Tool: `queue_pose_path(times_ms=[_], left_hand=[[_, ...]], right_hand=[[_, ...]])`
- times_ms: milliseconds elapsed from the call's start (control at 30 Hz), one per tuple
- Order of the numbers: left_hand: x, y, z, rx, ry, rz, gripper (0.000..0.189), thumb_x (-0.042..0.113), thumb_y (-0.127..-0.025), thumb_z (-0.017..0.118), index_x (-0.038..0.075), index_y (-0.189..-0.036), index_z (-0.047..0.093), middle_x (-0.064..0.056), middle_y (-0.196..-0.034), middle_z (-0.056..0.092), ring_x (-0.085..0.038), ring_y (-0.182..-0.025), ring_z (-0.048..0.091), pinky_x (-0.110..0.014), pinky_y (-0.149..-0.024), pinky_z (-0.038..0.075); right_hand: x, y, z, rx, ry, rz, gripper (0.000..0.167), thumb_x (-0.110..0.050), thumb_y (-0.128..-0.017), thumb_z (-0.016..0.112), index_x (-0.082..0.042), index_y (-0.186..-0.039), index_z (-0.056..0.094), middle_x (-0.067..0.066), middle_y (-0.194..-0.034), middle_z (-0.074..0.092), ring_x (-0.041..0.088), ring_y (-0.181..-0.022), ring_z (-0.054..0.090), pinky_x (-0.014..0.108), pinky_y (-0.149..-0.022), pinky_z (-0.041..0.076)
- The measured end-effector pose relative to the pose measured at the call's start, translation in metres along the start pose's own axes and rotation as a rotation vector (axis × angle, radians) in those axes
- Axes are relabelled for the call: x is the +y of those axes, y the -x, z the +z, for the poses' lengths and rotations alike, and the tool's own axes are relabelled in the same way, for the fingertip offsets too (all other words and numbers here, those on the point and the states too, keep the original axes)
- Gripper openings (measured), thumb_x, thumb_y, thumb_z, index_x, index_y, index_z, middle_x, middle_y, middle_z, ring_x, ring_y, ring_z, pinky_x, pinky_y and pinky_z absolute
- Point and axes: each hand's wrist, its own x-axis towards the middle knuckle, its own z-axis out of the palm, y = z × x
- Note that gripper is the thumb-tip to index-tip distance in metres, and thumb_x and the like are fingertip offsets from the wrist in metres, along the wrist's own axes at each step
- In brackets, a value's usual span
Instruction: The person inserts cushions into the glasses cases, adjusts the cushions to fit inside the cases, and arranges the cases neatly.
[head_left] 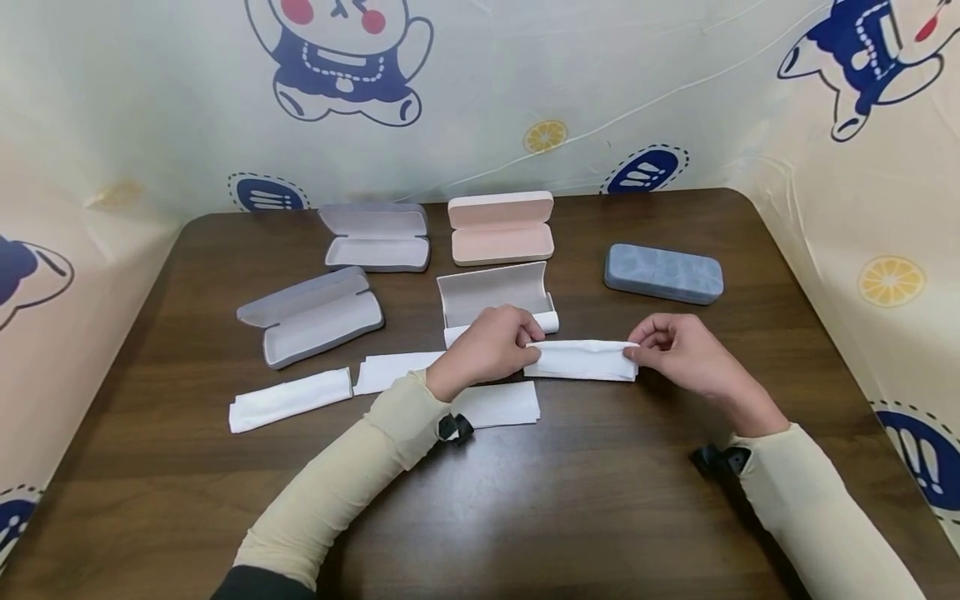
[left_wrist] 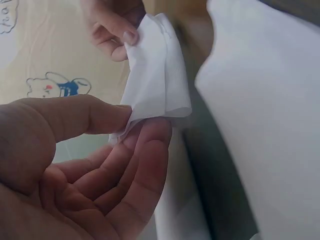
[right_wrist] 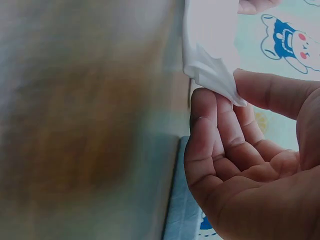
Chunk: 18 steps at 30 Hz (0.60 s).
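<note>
Between my two hands stretches a folded white cloth (head_left: 581, 360), seen close up in the left wrist view as a layered strip (left_wrist: 150, 70). My left hand (head_left: 491, 346) pinches its left end between thumb and fingers. At the other end my right hand (head_left: 686, 350) pinches a corner, thumb on top and fingertips under it in the right wrist view. Just behind the cloth an open white glasses case (head_left: 493, 293) lies with its lid raised, partly hidden by my left hand. Another folded white cloth (head_left: 502, 404) lies below my left wrist.
Two more folded cloths (head_left: 292, 398) lie on the brown table (head_left: 570, 517) at the left. Behind them stand an open grey glasses case (head_left: 322, 325), an open lavender one (head_left: 378, 250) and an open pink one (head_left: 501, 242). A closed blue case (head_left: 663, 273) sits at the right.
</note>
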Motion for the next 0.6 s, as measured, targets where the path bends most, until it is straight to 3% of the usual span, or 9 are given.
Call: queue_pose_path(times_ms=[200,400,600], left_hand=[[-0.003,0.002,-0.009,0.024,0.012,-0.032,0.017,0.004,-0.083,0.066,0.007,-0.098,0.075,0.003,-0.069,0.058,-0.011,-0.064,0.051,-0.026,-0.066,0.042],[-0.007,0.007,-0.020,0.050,0.042,-0.066,0.017,0.004,-0.084,0.063,0.005,-0.097,0.074,0.001,-0.075,0.059,-0.012,-0.070,0.052,-0.026,-0.069,0.042],[-0.013,0.009,-0.032,0.107,0.091,-0.067,0.016,0.002,-0.082,0.061,0.006,-0.090,0.074,0.002,-0.068,0.055,-0.011,-0.064,0.048,-0.026,-0.063,0.039]], right_hand=[[-0.013,-0.004,-0.002,0.015,-0.045,0.004,0.022,-0.019,-0.094,0.073,-0.001,-0.106,0.068,0.013,-0.094,0.067,0.026,-0.082,0.058,0.029,-0.068,0.050],[-0.025,-0.014,-0.001,0.026,-0.065,-0.024,0.022,-0.020,-0.094,0.073,-0.001,-0.106,0.069,0.015,-0.094,0.066,0.028,-0.082,0.057,0.029,-0.067,0.050],[-0.034,-0.027,0.003,0.021,-0.068,-0.045,0.020,-0.016,-0.095,0.072,0.000,-0.107,0.068,0.016,-0.097,0.065,0.030,-0.084,0.056,0.028,-0.068,0.051]])
